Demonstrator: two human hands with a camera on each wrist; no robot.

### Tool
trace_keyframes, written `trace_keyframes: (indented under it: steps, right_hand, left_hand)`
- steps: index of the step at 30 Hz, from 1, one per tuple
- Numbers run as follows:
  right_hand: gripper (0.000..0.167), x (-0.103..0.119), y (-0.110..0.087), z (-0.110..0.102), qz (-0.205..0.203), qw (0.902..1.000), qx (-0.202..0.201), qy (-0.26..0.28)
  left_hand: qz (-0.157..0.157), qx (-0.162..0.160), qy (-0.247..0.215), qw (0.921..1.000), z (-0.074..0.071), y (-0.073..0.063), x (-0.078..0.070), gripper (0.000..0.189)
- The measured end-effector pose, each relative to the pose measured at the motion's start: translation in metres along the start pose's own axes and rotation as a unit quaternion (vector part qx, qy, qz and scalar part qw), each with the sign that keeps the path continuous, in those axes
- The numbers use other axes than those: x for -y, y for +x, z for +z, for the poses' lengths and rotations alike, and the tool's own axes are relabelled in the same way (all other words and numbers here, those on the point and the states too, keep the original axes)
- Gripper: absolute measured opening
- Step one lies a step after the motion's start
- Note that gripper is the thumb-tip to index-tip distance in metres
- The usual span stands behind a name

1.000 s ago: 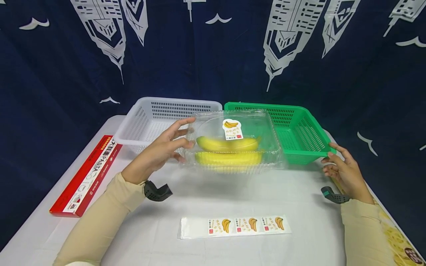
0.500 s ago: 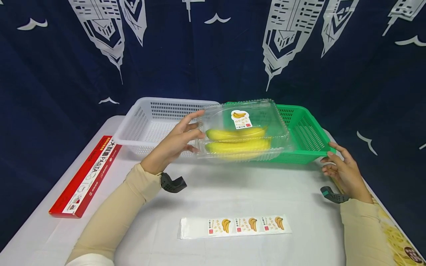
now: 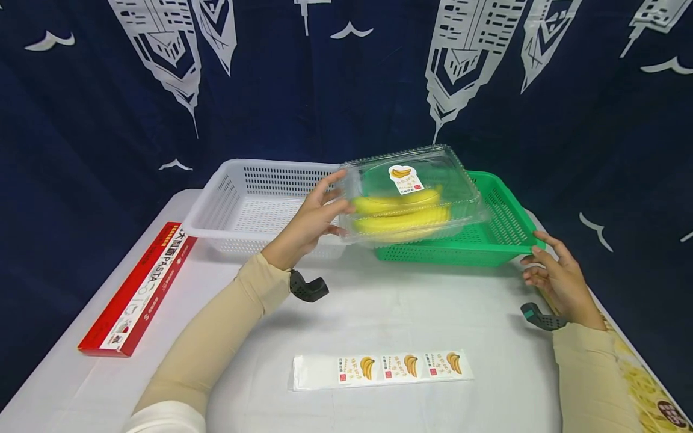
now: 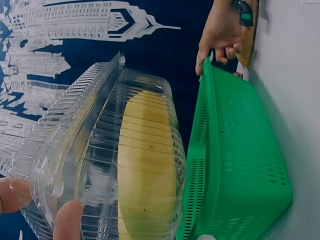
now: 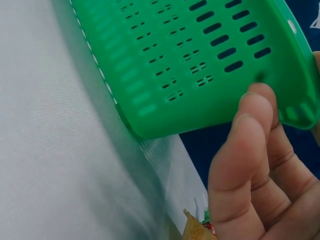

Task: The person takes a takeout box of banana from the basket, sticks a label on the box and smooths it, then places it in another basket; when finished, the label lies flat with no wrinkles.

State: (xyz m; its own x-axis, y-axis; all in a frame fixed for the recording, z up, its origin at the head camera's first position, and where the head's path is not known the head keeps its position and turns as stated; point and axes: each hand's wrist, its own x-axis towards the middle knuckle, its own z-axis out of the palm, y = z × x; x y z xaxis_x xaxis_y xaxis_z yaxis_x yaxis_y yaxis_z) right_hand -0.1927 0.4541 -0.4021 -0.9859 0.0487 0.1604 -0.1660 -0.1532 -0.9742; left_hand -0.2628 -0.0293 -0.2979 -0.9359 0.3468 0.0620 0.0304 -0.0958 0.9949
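A clear plastic clamshell box [image 3: 471, 195] is held at its left end by my left hand [image 3: 310, 219]. Two bananas [image 3: 403, 222] lie inside it, and a white banana label [image 3: 406, 180] is stuck on its lid. The box is tilted and hangs over the green basket [image 3: 449, 255], hiding the basket's left part. The left wrist view shows a thumb [image 4: 68, 220] against the box's edge, with one banana [image 4: 146, 160] behind the ribbed wall. At the basket's near right corner, my right hand [image 3: 563, 285] grips the rim; its fingertips [image 5: 250, 132] show against the outer wall.
A white basket [image 3: 216, 234] stands left of the green one. Further left lies a red pasta box [image 3: 132, 294]. A strip of banana labels [image 3: 381, 370] lies at the front of the table. Noodle-printed packaging [image 3: 644, 385] runs along the right edge, partly under the right arm.
My left hand has carried the clamshell box rightward, away from me and over the green basket, and its right side has tipped up. My right hand stays at the basket's corner.
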Motion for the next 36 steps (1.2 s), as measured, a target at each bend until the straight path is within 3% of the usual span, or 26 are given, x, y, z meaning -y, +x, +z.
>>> trace_keyframes:
  steps: [13,24,36]
  right_hand:
    - [0.040,-0.002,0.001,0.001,-0.004,0.9996,0.010,0.026]
    - [0.039,-0.002,0.000,0.002,-0.008,0.9993,0.018,0.033]
    - [0.039,-0.003,0.001,0.001,-0.011,0.9997,0.016,0.016]
  left_hand:
    - [0.002,-0.023,-0.023,0.9995,0.029,0.031,0.006,0.079]
    - [-0.015,-0.048,-0.031,0.9983,0.048,0.052,0.012,0.076]
    - [-0.027,-0.040,-0.009,0.9988,0.065,0.071,0.021,0.075]
